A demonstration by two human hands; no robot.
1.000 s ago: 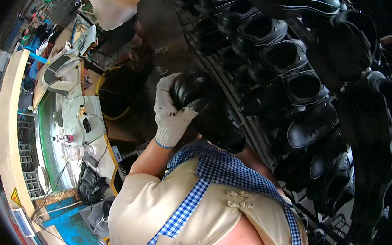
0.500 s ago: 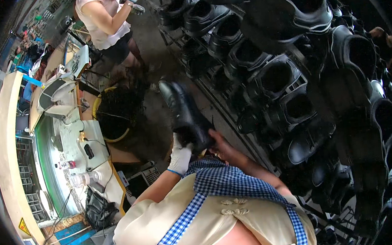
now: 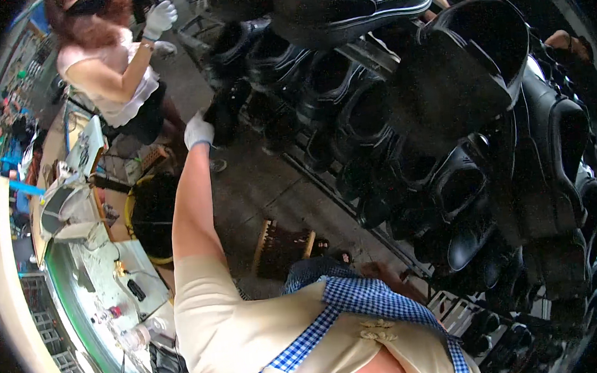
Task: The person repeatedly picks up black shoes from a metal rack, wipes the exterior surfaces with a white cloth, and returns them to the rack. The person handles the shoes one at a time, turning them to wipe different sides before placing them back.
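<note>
My left arm reaches far forward, and my left hand in a white glove is closed on a black shoe. That shoe is dark and partly blurred, beside the far end of a rack of black shoes. Low beside my blue checked apron, my bare right hand shows only as a dim, blurred patch near the rack's lower edge. Its fingers cannot be made out. Many black leather shoes fill the sloping rack to my right, and a large one looms close at the top.
Another person in a pink top and white gloves stands ahead on the left. A workbench with a green-edged conveyor runs along my left. A yellow-rimmed bin stands beside it. A slatted wooden piece is on the floor before me.
The black shoe, held in both hands near my waist before, is now far forward in my left hand. My right hand has let go and dropped low. The view has shifted right.
</note>
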